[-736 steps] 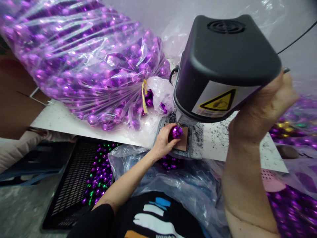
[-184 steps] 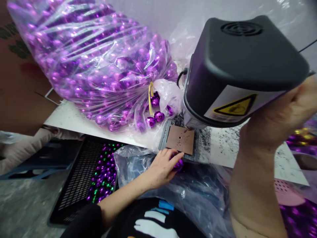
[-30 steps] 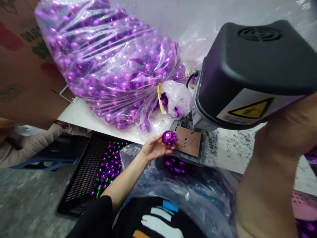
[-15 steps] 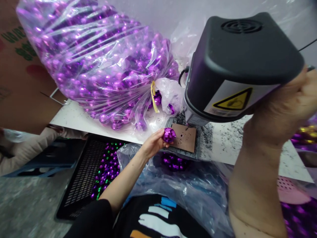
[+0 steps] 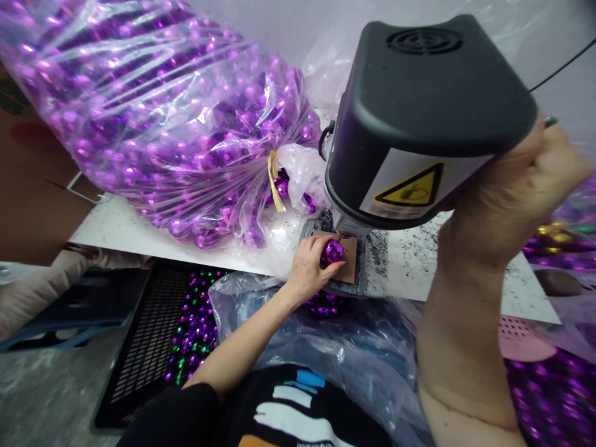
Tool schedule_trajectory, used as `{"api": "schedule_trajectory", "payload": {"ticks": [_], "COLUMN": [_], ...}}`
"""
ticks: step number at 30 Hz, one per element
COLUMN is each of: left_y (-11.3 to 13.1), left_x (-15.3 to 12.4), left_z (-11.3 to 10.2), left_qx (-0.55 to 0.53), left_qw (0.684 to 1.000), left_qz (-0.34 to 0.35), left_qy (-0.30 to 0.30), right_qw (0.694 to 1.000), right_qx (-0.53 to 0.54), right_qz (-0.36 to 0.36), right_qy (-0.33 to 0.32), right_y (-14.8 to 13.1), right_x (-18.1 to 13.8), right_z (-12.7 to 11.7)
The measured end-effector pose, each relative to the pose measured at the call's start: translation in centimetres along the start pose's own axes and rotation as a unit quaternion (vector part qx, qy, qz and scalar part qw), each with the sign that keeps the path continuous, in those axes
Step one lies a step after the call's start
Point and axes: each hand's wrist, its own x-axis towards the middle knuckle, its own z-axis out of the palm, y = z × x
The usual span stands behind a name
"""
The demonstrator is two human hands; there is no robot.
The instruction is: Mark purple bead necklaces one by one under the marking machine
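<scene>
My left hand (image 5: 311,267) grips a faceted purple ball (image 5: 333,251) and holds it on the brown pad (image 5: 350,266) right under the head of a black press machine (image 5: 419,118). My right hand (image 5: 516,186) is raised at the machine's right side, fingers closed around a thin lever handle (image 5: 549,121). More purple balls (image 5: 326,305) lie in an open clear bag (image 5: 354,354) just below the pad, in front of me.
A big tied clear bag of purple balls (image 5: 162,118) fills the white table (image 5: 125,230) at left. A black crate (image 5: 153,347) with purple and green balls sits on the floor. Another person's sleeve (image 5: 37,285) shows at left. A pink sieve (image 5: 521,338) lies right.
My left hand has carried the purple ball from the pad's left edge to under the machine head. My right hand has come lower with the lever.
</scene>
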Motion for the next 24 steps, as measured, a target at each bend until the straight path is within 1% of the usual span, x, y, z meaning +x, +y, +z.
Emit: {"api": "schedule_trajectory", "payload": {"ticks": [3, 6, 10, 12, 15, 19, 21, 24], "left_y": [0.3, 0.4, 0.2, 0.1, 0.3, 0.6, 0.7, 0.6], "left_x": [0.4, 0.5, 0.5, 0.5, 0.6, 0.6, 0.6, 0.4], "left_z": [0.6, 1.1, 1.4, 1.4, 1.2, 1.1, 1.1, 1.2], "left_qx": [0.03, 0.035, 0.039, 0.044, 0.054, 0.069, 0.075, 0.077], "left_qw": [1.0, 0.999, 0.999, 0.999, 0.998, 0.997, 0.997, 0.997], "left_qz": [-0.011, -0.022, -0.016, -0.014, -0.012, -0.016, -0.019, -0.023], "left_qy": [0.0, 0.007, -0.007, -0.007, 0.003, -0.008, -0.013, -0.007], "right_qw": [1.0, 0.999, 0.998, 0.998, 0.999, 0.997, 0.995, 0.991], "right_qx": [0.005, 0.019, 0.039, 0.041, 0.03, -0.044, -0.067, -0.062], "right_qz": [-0.012, -0.011, -0.002, -0.01, -0.027, -0.059, -0.073, -0.1], "right_qy": [-0.017, -0.023, -0.045, -0.05, -0.034, -0.014, -0.022, -0.057], "right_y": [0.3, 0.8, 1.0, 0.7, 0.1, -0.7, -0.7, 0.0], "right_x": [0.0, 0.0, -0.3, -0.7, -2.1, -4.8, -6.2, -8.1], "right_z": [-0.1, -0.1, -0.5, -0.9, -1.6, -2.8, -3.5, -4.4]}}
